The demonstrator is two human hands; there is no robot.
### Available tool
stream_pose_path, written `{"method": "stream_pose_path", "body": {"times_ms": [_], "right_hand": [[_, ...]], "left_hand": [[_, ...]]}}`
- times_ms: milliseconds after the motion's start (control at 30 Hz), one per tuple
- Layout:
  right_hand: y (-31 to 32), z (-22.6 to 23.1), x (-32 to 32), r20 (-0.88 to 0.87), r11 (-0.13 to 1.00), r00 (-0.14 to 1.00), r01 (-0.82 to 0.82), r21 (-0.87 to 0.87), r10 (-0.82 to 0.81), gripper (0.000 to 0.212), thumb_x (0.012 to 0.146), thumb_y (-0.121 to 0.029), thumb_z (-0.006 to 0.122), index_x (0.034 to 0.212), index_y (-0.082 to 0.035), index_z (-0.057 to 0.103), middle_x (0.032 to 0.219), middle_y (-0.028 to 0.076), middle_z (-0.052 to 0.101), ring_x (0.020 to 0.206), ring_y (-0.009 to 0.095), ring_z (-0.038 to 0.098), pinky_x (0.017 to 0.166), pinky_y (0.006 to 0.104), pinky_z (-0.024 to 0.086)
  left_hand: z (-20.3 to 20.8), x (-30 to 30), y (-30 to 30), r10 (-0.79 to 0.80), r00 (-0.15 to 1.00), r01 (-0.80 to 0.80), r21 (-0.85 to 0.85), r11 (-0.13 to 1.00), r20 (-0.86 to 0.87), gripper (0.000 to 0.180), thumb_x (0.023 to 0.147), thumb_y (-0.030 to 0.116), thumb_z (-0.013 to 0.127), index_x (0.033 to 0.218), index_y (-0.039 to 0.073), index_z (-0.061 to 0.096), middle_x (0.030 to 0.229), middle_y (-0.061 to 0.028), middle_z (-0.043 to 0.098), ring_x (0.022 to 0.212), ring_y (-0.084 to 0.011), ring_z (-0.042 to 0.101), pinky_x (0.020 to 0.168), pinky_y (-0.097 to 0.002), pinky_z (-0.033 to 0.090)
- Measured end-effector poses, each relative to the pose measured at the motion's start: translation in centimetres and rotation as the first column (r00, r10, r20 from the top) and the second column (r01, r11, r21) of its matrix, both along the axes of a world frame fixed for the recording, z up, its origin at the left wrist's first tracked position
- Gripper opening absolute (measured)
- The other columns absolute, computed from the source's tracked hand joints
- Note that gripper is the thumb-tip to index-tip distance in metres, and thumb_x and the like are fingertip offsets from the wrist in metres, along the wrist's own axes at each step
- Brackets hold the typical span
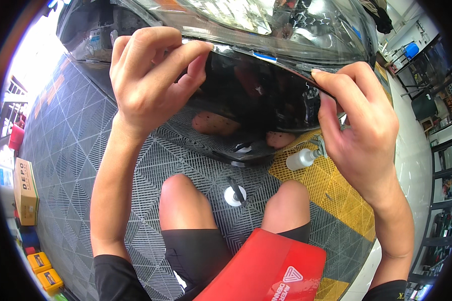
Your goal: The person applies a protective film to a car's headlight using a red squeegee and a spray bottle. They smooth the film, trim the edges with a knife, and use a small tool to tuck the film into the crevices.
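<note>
Thumb and fingers of my left hand (153,72) are closed in a pinch at the upper edge of the glossy black bumper, just below the headlight (286,25). Farther right along the same seam, my right hand (361,110) pinches a thin dark edge that looks like black film (294,71). This edge runs almost straight between the two hands. A short blue strip (264,57) shows in the seam between them. The car's bumper (236,95) mirrors my legs in its shine. What lies inside my curled fingers is partly hidden.
A red pouch-like piece (271,266) lies over my lap. On the tiled floor stand a white spray bottle (301,159) and a round white object (234,195) with a dark handle. A cardboard box (26,193) and yellow cases (45,273) are at left, shelves (444,205) at right.
</note>
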State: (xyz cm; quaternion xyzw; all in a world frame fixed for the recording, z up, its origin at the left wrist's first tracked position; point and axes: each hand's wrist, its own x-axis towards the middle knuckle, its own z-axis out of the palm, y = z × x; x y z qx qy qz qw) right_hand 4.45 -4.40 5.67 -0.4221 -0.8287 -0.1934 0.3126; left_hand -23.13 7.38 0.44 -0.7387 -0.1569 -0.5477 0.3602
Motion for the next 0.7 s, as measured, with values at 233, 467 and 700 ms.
{"method": "stream_pose_path", "body": {"times_ms": [233, 467, 700], "right_hand": [[0.1, -0.3, 0.8, -0.009, 1.000, 1.000, 0.011, 0.003, -0.011, 0.034, 0.078, 0.016, 0.068, 0.108, 0.000, 0.072, 0.087, 0.009, 0.060, 0.066, 0.017, 0.058, 0.054, 0.0279, 0.045], [0.4, -0.3, 1.7, 0.017, 1.000, 1.000, 0.005, 0.025, -0.006, 0.034, 0.078, 0.016, 0.068, 0.108, 0.000, 0.073, 0.088, 0.009, 0.061, 0.068, 0.016, 0.059, 0.055, 0.0268, 0.046], [0.5, -0.1, 2.2, 0.031, 1.000, 0.999, -0.004, 0.007, 0.004, 0.034, 0.079, 0.016, 0.068, 0.109, 0.000, 0.073, 0.089, 0.009, 0.061, 0.069, 0.016, 0.059, 0.058, 0.0263, 0.048]], "left_hand": [[-0.4, 0.0, 0.0, -0.002, 1.000, 0.003, 0.022, 1.000, -0.003, 0.041, 0.052, 0.004, 0.082, 0.091, 0.016, 0.080, 0.089, 0.0027, 0.058, 0.065, -0.0101, 0.051, 0.063, -0.0268, 0.040], [-0.5, -0.1, 0.2, -0.010, 1.000, 0.012, 0.066, 0.998, -0.023, 0.038, 0.052, 0.002, 0.081, 0.088, 0.012, 0.079, 0.088, 0.0000, 0.055, 0.066, -0.0116, 0.051, 0.062, -0.0279, 0.041], [-0.6, -0.1, 0.1, -0.023, 1.000, 0.024, 0.056, 0.998, -0.021, 0.038, 0.052, -0.001, 0.082, 0.087, 0.010, 0.079, 0.089, -0.0010, 0.055, 0.067, -0.0124, 0.052, 0.061, -0.0284, 0.041]]}}
